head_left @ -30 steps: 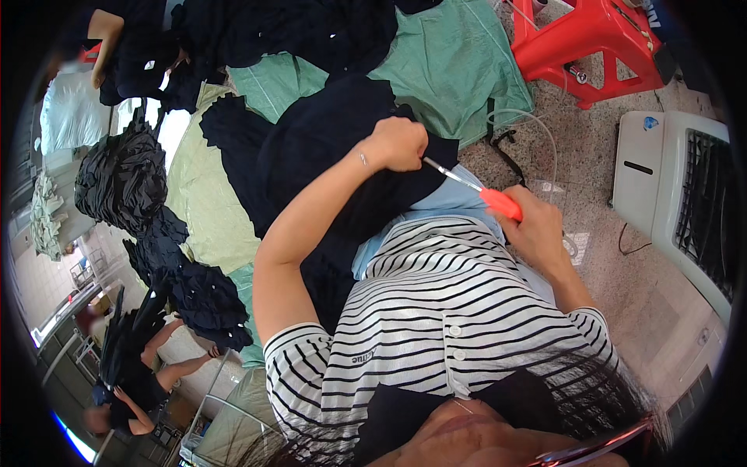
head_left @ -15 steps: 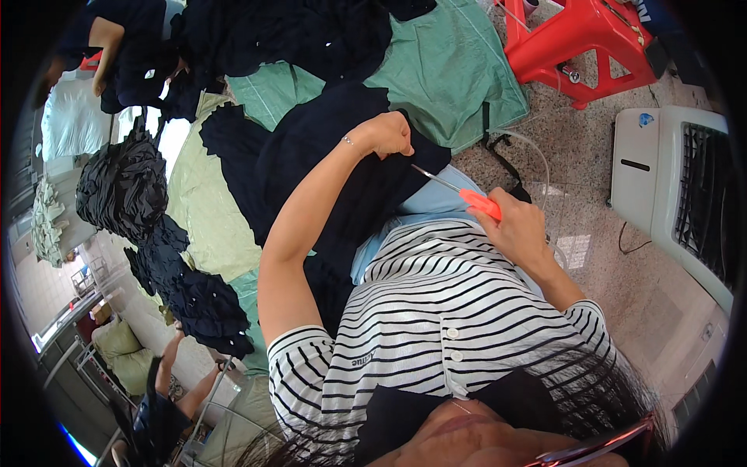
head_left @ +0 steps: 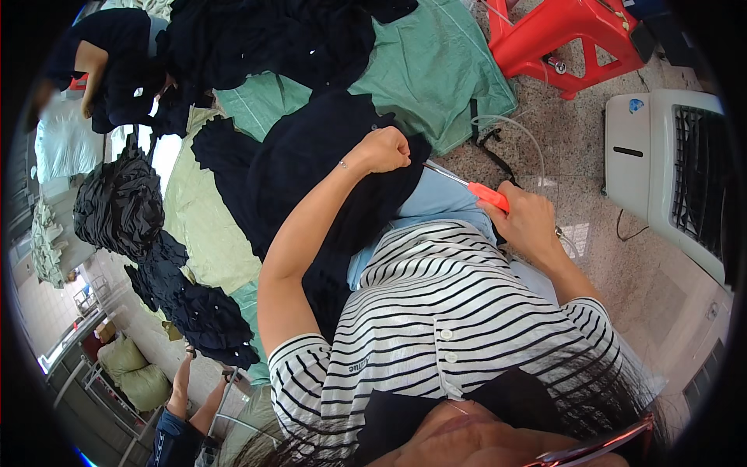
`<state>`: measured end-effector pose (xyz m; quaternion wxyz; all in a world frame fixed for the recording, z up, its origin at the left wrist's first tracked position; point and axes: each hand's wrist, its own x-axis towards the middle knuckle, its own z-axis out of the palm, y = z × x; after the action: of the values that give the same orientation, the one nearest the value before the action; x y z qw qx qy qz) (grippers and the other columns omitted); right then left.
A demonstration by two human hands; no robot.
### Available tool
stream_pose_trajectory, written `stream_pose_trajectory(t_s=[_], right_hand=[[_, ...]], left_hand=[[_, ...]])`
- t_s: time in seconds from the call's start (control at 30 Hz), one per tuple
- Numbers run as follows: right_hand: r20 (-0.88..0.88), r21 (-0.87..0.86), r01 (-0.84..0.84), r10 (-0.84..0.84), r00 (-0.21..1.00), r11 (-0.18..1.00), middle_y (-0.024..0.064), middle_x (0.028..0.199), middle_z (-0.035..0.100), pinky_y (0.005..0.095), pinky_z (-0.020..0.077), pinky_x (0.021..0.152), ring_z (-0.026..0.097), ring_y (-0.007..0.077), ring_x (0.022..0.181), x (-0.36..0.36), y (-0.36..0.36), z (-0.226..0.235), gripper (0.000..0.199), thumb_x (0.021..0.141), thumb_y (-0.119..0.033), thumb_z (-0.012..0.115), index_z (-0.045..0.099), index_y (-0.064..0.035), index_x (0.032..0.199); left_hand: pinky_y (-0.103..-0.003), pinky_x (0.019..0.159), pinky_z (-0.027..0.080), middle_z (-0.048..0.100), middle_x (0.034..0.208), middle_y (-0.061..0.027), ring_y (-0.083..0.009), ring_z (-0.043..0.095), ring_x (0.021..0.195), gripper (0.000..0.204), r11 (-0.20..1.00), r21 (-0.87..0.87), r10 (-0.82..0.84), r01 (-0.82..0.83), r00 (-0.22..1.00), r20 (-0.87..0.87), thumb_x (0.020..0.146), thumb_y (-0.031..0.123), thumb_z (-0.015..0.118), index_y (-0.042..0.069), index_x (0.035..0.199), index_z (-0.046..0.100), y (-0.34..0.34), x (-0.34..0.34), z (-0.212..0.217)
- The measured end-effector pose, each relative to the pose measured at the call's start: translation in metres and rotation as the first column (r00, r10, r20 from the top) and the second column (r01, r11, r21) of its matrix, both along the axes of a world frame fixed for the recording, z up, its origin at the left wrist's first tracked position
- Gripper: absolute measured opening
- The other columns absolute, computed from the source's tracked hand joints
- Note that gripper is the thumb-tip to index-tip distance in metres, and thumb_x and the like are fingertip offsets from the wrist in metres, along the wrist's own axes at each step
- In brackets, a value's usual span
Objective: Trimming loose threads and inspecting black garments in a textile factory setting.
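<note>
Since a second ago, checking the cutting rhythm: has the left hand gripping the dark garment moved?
No. The left hand stays fisted on the dark garment, level with the green sheet's near edge; any small drift matches the camera's shift.

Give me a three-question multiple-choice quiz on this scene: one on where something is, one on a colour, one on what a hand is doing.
1. Where is the red stool?
A. On the stone floor, top right
B. On the person's lap
C. Under the dark pile at left

2. What colour is the scissors handle?
A. Green
B. Orange
C. White

3. What is the left hand doing?
A. Lying flat and open
B. Closed in a fist on the dark garment
C. Holding the scissors

Answers: 1 A, the stool stands on the floor beyond the green cloth. 2 B, orange shows in the right hand. 3 B, the fingers are curled tight at the garment's edge.
</note>
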<state>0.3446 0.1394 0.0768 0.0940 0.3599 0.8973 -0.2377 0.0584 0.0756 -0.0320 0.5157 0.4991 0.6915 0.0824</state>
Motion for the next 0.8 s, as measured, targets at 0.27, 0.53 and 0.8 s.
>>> stream_pose_trajectory(t_s=[0.27,0.53,0.8], right_hand=[[-0.138,0.033,0.175,-0.169,0.976,0.984,0.0190,0.067,0.064,0.0494,0.0467,0.055,0.063,0.0428,0.064,-0.005,0.012,-0.019,0.038,0.088,-0.044,0.067,0.060,-0.0072,0.087],[-0.341,-0.069,0.328,-0.331,0.880,0.942,0.0219,0.075,0.065,0.0465,0.0474,0.063,0.064,0.0419,0.071,-0.023,0.050,-0.043,0.039,0.092,-0.043,0.064,0.065,-0.0048,0.098],[-0.396,-0.150,0.216,-0.259,0.881,0.965,0.0106,0.073,0.066,0.0354,0.0500,0.062,0.063,0.0204,0.064,-0.049,0.064,-0.075,0.045,0.095,-0.044,0.061,0.066,-0.0031,0.114]], left_hand=[[-0.034,0.075,0.051,0.069,0.087,-0.0119,-0.0248,0.068,0.085,0.023,0.980,0.151,0.128,-0.126,0.992,-0.002,0.077,0.021,0.074,0.001,0.087,0.066,-0.006,0.003,0.011],[-0.065,0.105,0.031,0.061,0.123,-0.0228,-0.0422,0.058,0.115,0.095,0.783,0.239,0.617,-0.574,0.669,-0.414,0.071,0.078,0.061,0.001,0.127,0.056,-0.040,-0.091,0.014],[-0.046,0.079,0.052,0.048,0.126,-0.0290,-0.0422,0.050,0.113,0.094,0.819,0.496,0.479,-0.286,0.818,-0.319,0.057,0.060,0.082,-0.005,0.118,0.053,-0.073,0.040,0.057]])
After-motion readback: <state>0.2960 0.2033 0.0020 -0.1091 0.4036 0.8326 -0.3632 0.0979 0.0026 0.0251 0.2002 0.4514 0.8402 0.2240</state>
